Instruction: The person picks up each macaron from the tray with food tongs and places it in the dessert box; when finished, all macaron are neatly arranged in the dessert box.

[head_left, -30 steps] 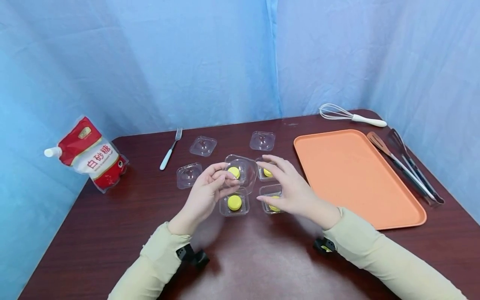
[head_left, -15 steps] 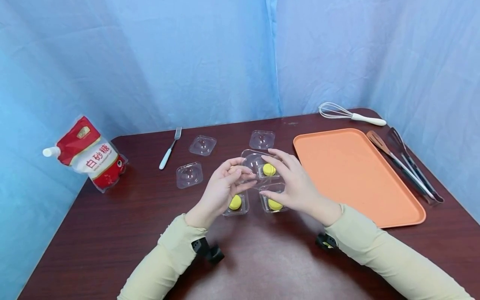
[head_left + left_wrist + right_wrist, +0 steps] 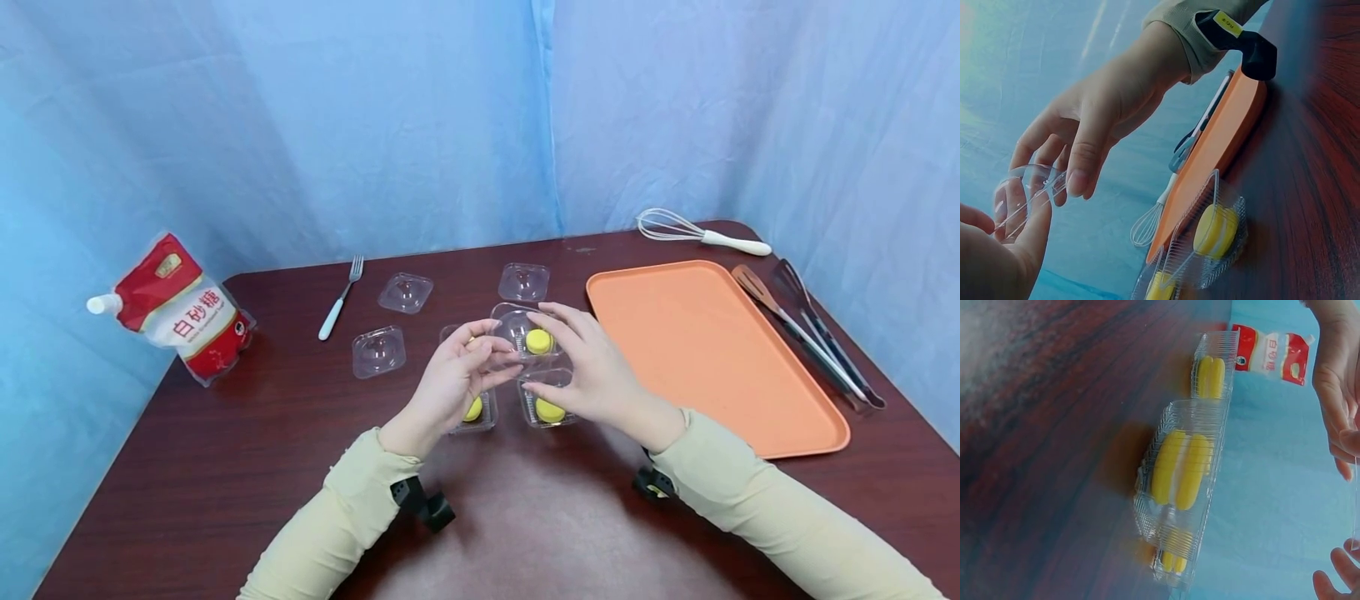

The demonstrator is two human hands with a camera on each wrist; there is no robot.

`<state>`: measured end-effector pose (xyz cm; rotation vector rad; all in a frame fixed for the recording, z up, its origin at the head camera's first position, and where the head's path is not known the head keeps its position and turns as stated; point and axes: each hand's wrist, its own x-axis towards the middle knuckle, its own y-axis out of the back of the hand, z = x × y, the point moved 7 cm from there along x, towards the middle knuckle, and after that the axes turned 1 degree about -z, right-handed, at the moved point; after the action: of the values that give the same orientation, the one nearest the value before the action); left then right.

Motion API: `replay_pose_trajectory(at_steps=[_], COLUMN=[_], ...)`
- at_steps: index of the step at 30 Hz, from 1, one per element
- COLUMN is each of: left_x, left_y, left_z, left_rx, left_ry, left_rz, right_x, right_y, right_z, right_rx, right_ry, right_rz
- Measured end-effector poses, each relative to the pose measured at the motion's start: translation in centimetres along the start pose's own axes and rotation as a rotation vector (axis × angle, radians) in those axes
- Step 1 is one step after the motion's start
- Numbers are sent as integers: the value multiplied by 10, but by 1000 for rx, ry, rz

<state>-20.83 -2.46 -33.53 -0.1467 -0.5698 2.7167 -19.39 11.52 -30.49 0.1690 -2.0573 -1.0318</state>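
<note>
A clear plastic domed lid [image 3: 512,322] is raised between both hands, above the boxes. My left hand [image 3: 447,379] pinches its left side with thumb and fingers. My right hand [image 3: 596,375] has its fingers and thumb curved about the right side, at the rim; the left wrist view has these fingers behind the dome [image 3: 1025,174]. Below stand several clear ribbed boxes, each with a yellow macaron: a front left box [image 3: 487,414], a front right box [image 3: 531,412] and two behind. The back left box is mostly hidden by my left hand. One macaron [image 3: 538,341] shows through the lid.
More clear lids lie on the table: one lid [image 3: 378,352], another lid [image 3: 406,292] and a third lid [image 3: 524,282]. An orange tray [image 3: 712,350] is at right, beside a slotted turner [image 3: 757,286], tongs and a whisk [image 3: 701,232]. Left are a fork [image 3: 341,300] and sugar pouch [image 3: 187,308].
My left hand has carried the lid rightward, to between the right hand's fingers and thumb. The right hand has hardly moved. Over the last half second both hands are nearly still.
</note>
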Motion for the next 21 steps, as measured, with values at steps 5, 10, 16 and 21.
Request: replay_pose_trajectory(at_steps=[5, 10, 16, 21], left_x=[-1, -3, -5, -6], left_y=[1, 3, 8, 7], left_z=[-2, 1, 7, 8], left_rx=[68, 236, 528, 812], left_ry=[2, -13, -68, -185], left_rz=[-4, -29, -14, -25], right_x=[0, -1, -7, -11], right_y=[-1, -1, -3, -2], right_z=[0, 2, 8, 13], right_rx=[0, 21, 52, 83], right_ry=[1, 6, 9, 2], right_rz=[-5, -22, -64, -135])
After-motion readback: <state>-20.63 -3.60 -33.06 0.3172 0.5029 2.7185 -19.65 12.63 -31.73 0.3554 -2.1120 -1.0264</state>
